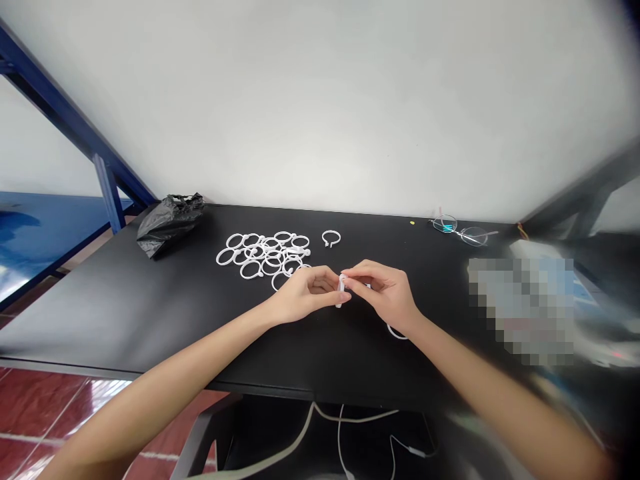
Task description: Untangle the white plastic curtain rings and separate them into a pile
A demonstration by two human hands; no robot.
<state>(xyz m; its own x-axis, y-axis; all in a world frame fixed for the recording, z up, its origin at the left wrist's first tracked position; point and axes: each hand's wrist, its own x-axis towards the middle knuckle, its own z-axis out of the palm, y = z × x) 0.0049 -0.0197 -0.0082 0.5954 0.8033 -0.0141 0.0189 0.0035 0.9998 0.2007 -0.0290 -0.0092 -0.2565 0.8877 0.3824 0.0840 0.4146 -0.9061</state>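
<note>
Ring [341, 289], white plastic: you are gripping it with the fingers of your left hand [306, 295] and right hand [386, 295], above the table [150, 307].

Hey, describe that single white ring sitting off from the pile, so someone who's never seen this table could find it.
Start at the black table against the white wall. Near its far edge lies a pile of white rings, and just right of that pile sits the lone ring. Unlike the others, it touches no other ring.
</note>
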